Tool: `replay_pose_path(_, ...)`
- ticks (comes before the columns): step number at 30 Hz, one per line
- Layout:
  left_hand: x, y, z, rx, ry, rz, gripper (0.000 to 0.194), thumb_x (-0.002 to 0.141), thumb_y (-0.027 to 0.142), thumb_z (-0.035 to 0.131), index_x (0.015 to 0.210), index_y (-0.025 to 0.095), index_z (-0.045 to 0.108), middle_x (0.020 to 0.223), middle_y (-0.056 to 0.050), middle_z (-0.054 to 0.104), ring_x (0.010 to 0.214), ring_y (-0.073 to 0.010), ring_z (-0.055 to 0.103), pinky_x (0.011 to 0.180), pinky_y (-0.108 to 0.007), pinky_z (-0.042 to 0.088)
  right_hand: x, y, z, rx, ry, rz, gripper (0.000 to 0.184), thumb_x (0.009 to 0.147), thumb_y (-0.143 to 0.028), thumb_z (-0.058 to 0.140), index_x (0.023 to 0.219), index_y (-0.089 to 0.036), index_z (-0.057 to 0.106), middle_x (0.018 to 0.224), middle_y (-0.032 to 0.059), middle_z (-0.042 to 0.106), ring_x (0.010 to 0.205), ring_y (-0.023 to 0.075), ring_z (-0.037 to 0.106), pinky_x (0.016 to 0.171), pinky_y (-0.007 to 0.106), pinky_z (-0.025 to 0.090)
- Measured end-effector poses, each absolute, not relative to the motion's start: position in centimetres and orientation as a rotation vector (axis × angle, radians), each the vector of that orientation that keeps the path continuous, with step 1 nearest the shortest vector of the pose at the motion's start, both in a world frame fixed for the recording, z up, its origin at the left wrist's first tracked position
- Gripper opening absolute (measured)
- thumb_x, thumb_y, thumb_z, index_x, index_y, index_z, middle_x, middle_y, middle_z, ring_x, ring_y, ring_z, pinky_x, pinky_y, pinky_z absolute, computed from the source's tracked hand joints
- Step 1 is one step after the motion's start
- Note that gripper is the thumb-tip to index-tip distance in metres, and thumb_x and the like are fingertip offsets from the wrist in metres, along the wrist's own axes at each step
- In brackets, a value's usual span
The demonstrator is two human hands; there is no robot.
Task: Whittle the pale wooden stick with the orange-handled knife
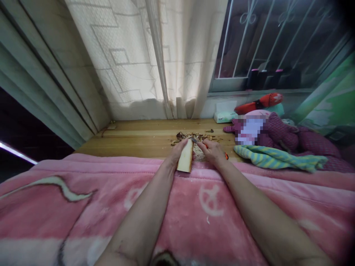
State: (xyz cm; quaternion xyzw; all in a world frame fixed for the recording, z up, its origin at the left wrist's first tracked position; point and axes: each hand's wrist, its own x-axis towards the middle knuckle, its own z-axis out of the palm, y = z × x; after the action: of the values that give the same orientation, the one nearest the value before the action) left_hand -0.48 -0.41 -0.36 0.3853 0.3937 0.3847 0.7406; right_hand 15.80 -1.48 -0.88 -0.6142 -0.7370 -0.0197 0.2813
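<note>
My left hand [177,150] is closed around the left side of a pale wooden block [185,159] with a brown right edge. The block's near end rests over the edge of the pink blanket. In my right hand [214,150] is a box cutter [226,156] with an orange and black handle, whose end shows past my palm. Its dark tip [194,140] lies close to the far right edge of the block; I cannot tell if it touches. Brown and pale wood shavings [198,136] lie heaped just beyond both hands.
A wooden surface [133,142] runs below the curtain [133,55]. On the right are a purple plush toy [280,131], a striped cloth [277,158], a tissue pack [225,116] and a red rolled item [259,103]. The pink blanket [194,207] covers the near area under my forearms.
</note>
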Motion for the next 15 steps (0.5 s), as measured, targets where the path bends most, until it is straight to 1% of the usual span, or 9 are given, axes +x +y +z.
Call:
replay_pose_path(2, -0.5, -0.2, -0.4, 0.793, 0.866, 0.810, 0.050, 0.073, 0.061, 0.041, 0.077, 0.012, 0.053, 0.055, -0.007, 0.060, 0.042, -0.0166, 0.056, 0.040, -0.026, 0.043, 15.6, -1.6, -0.9, -1.647, -1.999, -0.083, 0.050, 0.085, -0.056, 0.026, 0.068, -0.021, 0.058, 0.066, 0.0023, 0.062, 0.062, 0.0127, 0.052, 0.053, 0.023, 0.022)
replay_pose_path(5, -0.4, 0.2, -0.4, 0.722, 0.887, 0.767, 0.058, 0.076, 0.064, 0.029, 0.073, 0.012, 0.054, 0.051, -0.008, 0.058, 0.040, -0.0166, 0.055, 0.039, -0.026, 0.042, 15.3, -2.0, -0.6, -1.615, -2.059, -0.135, 0.052, 0.084, -0.057, 0.026, 0.068, -0.021, 0.059, 0.066, 0.0022, 0.062, 0.060, 0.0122, 0.051, 0.052, 0.024, 0.020)
replay_pose_path(7, -0.4, 0.4, -0.5, 0.671, 0.921, 0.780, 0.059, 0.077, 0.063, 0.028, 0.074, 0.011, 0.056, 0.049, -0.007, 0.058, 0.041, -0.0155, 0.055, 0.040, -0.025, 0.043, 15.0, -2.4, -0.3, -1.540, -2.144, -0.166, 0.053, 0.084, -0.058, 0.027, 0.068, -0.020, 0.060, 0.066, 0.0026, 0.062, 0.061, 0.0119, 0.051, 0.053, 0.024, 0.020)
replay_pose_path(11, -0.2, 0.8, -0.7, 0.590, 0.916, 0.877, 0.052, 0.078, 0.058, 0.035, 0.078, 0.012, 0.058, 0.051, -0.004, 0.058, 0.045, -0.0138, 0.055, 0.046, -0.023, 0.044, 14.3, -3.2, 0.3, -1.400, -2.297, -0.193, 0.053, 0.081, -0.060, 0.030, 0.073, -0.020, 0.062, 0.069, 0.0035, 0.062, 0.062, 0.0124, 0.051, 0.055, 0.024, 0.021)
replay_pose_path(15, 0.0, 1.1, -1.0, 0.564, 0.887, 0.915, 0.049, 0.082, 0.053, 0.031, 0.074, 0.011, 0.057, 0.053, -0.005, 0.059, 0.045, -0.0141, 0.054, 0.048, -0.025, 0.044, 14.3, -3.6, 0.6, -1.351, -2.380, -0.164, 0.053, 0.082, -0.059, 0.029, 0.075, -0.019, 0.062, 0.073, 0.0043, 0.063, 0.067, 0.0135, 0.052, 0.057, 0.024, 0.023)
